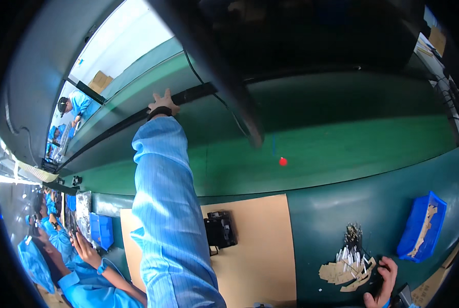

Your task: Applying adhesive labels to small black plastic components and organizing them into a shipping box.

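1. Left hand (pixel 163 102) is stretched far forward at full arm's reach. Its fingers are spread and the palm is down on the black rail (pixel 198 94), with nothing pinched. I judge the step in hand to be a reach to that rail, with contact made but no grip closed.
2. Nearer the body than this hand, the green belt (pixel 342 149) runs from side to side. The blue sleeve crosses over it.
3. The black rail lies directly under the fingertips, along the belt's far edge. Its long axis runs left to right across the hand. It appears to rise to the right, bent by the lens, and neither end points at the person.
4. Any further move from this stretch would likely call for the fingers to close around the rail, or for the whole arm to draw back over the belt.
5. Well behind the hand, close to the body, a tan cardboard sheet (pixel 255 246) holds a black device (pixel 220 230).
6. Far to the right and back, the right hand (pixel 384 280) is curled beside a pile of cardboard pieces (pixel 345 269). Whether it grips anything cannot be told.
7. A blue bin (pixel 419 226) sits just beyond that pile.
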Available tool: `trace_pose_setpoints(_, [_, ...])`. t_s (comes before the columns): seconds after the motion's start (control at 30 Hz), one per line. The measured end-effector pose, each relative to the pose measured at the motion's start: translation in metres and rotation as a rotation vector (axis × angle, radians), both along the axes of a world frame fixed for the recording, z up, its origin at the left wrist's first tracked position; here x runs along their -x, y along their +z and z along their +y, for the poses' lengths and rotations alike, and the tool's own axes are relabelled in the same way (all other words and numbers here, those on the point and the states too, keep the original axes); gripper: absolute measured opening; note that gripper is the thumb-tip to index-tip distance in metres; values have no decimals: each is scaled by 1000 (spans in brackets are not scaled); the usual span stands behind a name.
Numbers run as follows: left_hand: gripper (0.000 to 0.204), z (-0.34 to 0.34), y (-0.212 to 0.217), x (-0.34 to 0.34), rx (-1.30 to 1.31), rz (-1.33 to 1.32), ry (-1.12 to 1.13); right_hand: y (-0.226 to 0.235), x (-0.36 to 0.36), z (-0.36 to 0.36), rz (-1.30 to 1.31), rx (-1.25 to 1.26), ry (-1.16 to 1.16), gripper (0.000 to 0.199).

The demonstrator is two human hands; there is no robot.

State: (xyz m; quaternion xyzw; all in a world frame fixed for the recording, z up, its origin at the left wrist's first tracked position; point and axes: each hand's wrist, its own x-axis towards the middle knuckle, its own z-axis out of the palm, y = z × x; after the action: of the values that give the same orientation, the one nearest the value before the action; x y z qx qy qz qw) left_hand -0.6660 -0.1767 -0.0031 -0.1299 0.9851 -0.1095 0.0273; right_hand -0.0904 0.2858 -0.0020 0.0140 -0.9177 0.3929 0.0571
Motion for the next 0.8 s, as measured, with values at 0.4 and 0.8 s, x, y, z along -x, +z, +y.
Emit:
trace_pose_setpoints(0.4, [20,-99,31,-84,-40,211,-87,5,2,-8,55,23,-4,49])
trace_pose_setpoints(0.8, [29,-172,173,-278,-783,249,343,1,-20,-2,113,154,-70,36])
